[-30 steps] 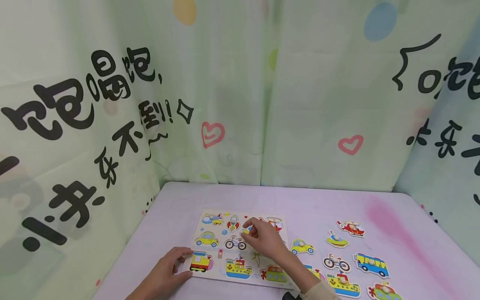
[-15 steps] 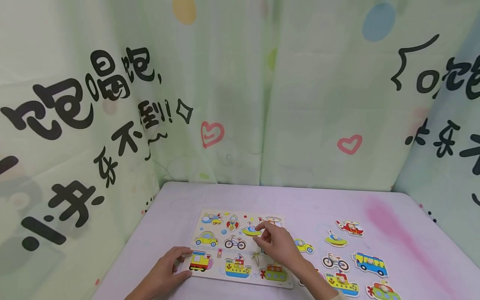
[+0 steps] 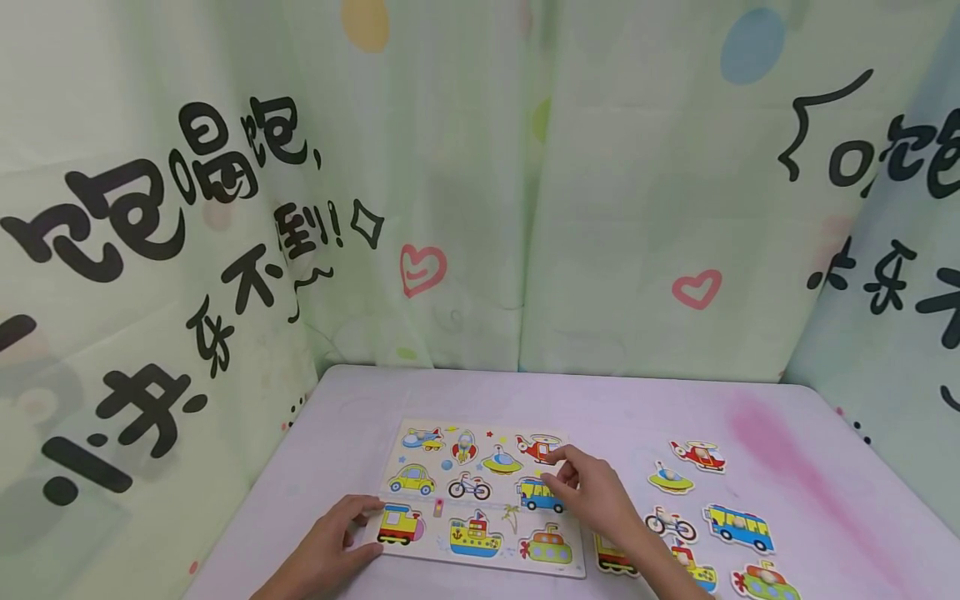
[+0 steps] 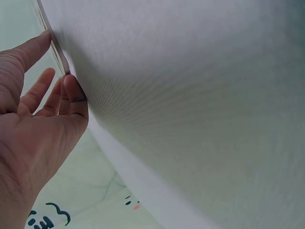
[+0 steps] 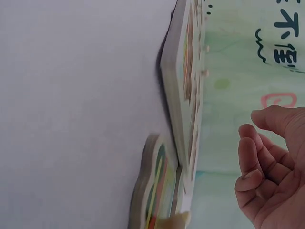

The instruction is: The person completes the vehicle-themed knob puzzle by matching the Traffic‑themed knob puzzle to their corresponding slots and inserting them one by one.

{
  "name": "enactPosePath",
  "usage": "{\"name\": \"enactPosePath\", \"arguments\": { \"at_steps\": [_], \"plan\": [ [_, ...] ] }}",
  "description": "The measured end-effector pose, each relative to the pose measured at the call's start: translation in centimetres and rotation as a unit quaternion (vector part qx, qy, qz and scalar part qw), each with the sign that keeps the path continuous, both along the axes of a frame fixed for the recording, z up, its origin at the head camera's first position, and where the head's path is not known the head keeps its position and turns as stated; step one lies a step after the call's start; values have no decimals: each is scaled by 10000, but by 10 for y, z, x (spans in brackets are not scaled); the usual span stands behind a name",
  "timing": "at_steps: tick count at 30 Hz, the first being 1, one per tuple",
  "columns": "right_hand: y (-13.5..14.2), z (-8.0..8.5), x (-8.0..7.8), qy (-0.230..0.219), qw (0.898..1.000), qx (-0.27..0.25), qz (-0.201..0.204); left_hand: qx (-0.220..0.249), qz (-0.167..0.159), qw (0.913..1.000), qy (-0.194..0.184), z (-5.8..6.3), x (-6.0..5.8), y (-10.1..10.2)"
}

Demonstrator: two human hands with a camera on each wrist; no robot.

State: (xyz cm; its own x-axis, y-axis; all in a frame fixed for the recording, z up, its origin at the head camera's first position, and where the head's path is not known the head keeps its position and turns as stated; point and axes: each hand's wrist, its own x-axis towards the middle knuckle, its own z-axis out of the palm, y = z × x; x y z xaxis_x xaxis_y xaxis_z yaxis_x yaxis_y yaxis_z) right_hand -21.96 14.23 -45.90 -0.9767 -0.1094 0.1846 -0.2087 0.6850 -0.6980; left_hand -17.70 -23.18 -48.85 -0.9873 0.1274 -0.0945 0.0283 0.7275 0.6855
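The board (image 3: 437, 540) is laid flat on the table (image 3: 495, 396). Its left edge is touched by the left hand (image 3: 341, 533), with thumb and forefinger spread apart along the rim (the remaining fingers are loosely bent). The right hand (image 3: 592, 492) is held over the right edge, near the bus picture (image 3: 538, 495); its thumb and forefinger are parted, the rest curled in. Past that edge, the train (image 3: 615, 557) and ship (image 3: 699, 575) are partly covered by the right arm. Farther right, the helicopter (image 3: 701, 456), saucer (image 3: 670, 478), bike (image 3: 671, 524), bus piece (image 3: 738, 528) and submarine (image 3: 767, 582) are laid out with gaps between. A broad strip of surface is seen between board and far edge. The pale tabletop is marked by a pink smear (image 3: 802, 475) and is enclosed by green curtains (image 3: 615, 208), printed with black characters (image 3: 135, 210) and hearts (image 3: 697, 289).
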Motion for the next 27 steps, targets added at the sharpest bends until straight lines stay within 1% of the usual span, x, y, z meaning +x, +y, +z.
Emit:
{"name": "enactPosePath", "arguments": {
  "at_steps": [8, 16, 22, 27],
  "plan": [
    [17, -5, -1, -152, 9992, 194, -310, -24, -27, 10000, 72, 2, 1, 0],
    [31, -6, -2, -263, 9981, 276, -476, -8, 97, 9999, -43, 2, 0, 1],
    [47, -6, -1, -346, 9967, 422, -596, -12, -32, 10000, 92, 1, 0, 0],
    [67, -6, 1, -450, 9949, 588, -683, -17, -131, 9997, 200, 1, 1, 0]
  ]
}}
